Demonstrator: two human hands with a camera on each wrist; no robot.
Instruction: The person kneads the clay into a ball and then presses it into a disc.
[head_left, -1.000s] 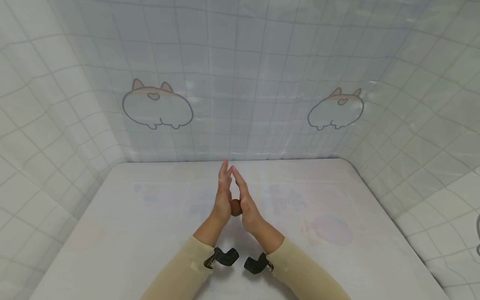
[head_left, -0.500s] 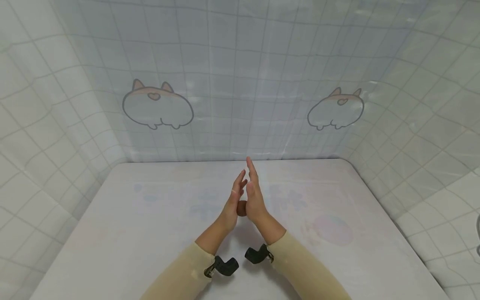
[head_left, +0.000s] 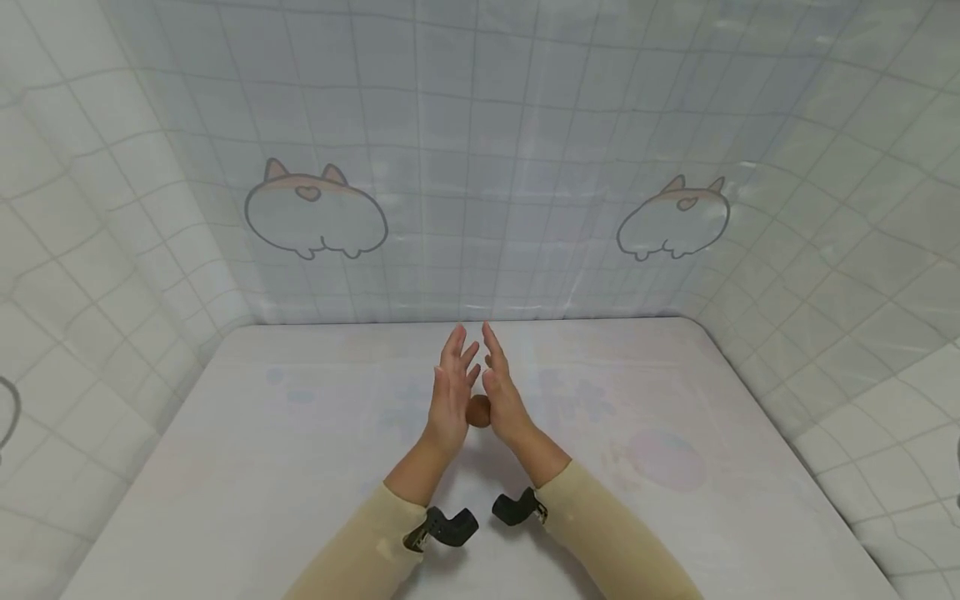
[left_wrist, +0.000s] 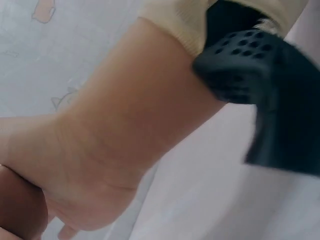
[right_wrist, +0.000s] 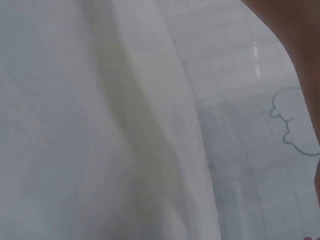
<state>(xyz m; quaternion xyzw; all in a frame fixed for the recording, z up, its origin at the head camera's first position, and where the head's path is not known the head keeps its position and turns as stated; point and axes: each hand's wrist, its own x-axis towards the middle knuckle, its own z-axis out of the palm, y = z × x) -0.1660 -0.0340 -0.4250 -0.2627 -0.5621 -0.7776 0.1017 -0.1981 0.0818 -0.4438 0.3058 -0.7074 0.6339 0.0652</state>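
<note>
A small brown ball (head_left: 477, 411) sits between my two palms above the white table (head_left: 262, 467). My left hand (head_left: 448, 393) presses it from the left, my right hand (head_left: 504, 398) from the right, and both keep their fingers straight and pointing away from me. Most of the ball is hidden by the palms. The left wrist view is filled by my left hand (left_wrist: 95, 165) seen from the wrist, with a dark brown shape (left_wrist: 17, 207) at the lower left edge. Only an edge of my right hand (right_wrist: 300, 30) enters the right wrist view.
The table has faint pastel prints and a rounded far right corner (head_left: 693, 325). A white gridded curtain (head_left: 480, 167) with cartoon animal prints closes in the back and both sides. Black camera mounts (head_left: 450, 527) (head_left: 516, 508) sit on my beige sleeves.
My palms have slid against each other around the ball: the right hand went forward, then drew back, and the left came forward, so the fingertips are now about level and slightly apart.
</note>
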